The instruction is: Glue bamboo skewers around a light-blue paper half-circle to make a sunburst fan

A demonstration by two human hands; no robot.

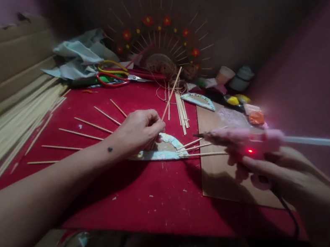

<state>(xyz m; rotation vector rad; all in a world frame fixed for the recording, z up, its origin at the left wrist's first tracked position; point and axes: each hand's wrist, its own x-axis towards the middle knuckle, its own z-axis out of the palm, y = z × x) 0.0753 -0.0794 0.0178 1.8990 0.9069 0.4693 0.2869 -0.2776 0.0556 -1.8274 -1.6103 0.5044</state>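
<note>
My left hand pinches a thin wooden stick that slants up to the right. Below its fingers lies a half-round, cloth-covered base, partly hidden by the hand. Several sticks fan out from this base, some to the left behind my forearm and some to the right. My right hand grips a pink hot glue gun, its red light lit. The gun's nozzle points left, a little apart from the base, and a long clear glue stick juts from its back.
Long sticks lie in a pile at left. Scissors and crumpled cloth are at the back, before a flower-trimmed fan piece. A second half-round piece rests by a brown board. A black cord hangs at right.
</note>
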